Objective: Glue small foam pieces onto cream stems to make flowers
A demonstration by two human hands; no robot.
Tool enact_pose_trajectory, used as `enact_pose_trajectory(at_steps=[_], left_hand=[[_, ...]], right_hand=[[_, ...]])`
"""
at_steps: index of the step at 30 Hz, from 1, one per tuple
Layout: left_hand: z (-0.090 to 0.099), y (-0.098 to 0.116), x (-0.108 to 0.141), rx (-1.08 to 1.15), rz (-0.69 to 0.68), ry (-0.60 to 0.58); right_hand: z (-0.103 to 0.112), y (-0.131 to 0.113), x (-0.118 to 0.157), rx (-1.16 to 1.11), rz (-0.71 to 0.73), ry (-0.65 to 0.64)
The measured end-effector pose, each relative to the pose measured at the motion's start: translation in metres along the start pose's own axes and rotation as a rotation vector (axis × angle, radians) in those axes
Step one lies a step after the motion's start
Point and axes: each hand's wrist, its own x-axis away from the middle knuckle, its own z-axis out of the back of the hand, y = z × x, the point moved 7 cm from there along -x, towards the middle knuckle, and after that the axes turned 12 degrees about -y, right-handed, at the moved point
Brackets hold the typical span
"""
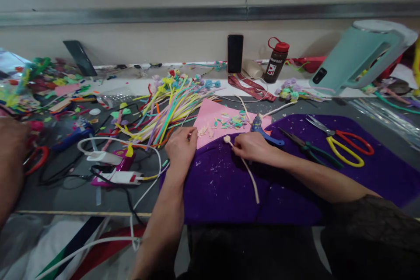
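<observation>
My right hand [251,146] pinches a cream pipe cleaner [252,179] just below the small rounded bud at its tip; the stem hangs down over a purple cloth [223,192]. At the left edge of a pink sheet [210,113], my left hand [181,144] has its fingers curled together, and whatever they may hold is hidden. Small cream pieces [206,131] lie on the sheet beside those fingers. Farther back on it sits a pile of green, yellow and purple snippets [232,119]. A blue glue gun [267,136] rests just beyond my right hand.
Pliers [308,148] and red-and-yellow scissors [344,140] lie on the cloth at right. A bundle of colored pipe cleaners [173,113] spreads behind my left hand. Chargers and cables surround a magenta power strip [123,164]. Another person's hand [11,157] is at far left. A kettle [361,57] stands back right.
</observation>
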Motion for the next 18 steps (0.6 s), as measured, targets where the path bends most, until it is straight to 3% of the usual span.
enact_pose_trajectory(at_steps=[2, 4, 8, 12, 18], left_hand=[[-0.004, 0.003, 0.001, 0.182, 0.008, -0.071], [-0.012, 0.008, 0.002, 0.415, 0.056, -0.179], [-0.029, 0.025, 0.008, 0.922, 0.177, -0.409], [-0.032, 0.040, 0.011, 1.229, 0.223, -0.459], [-0.031, 0.043, 0.008, 1.383, 0.262, -0.388]], right_hand=[[0.010, 0.002, 0.001, -0.151, 0.022, 0.068], [0.018, 0.002, 0.002, -0.458, 0.079, 0.132], [0.023, -0.007, -0.004, -1.004, 0.213, 0.130], [0.031, -0.018, -0.009, -1.116, 0.305, 0.149], [0.036, -0.023, -0.015, -1.134, 0.353, 0.122]])
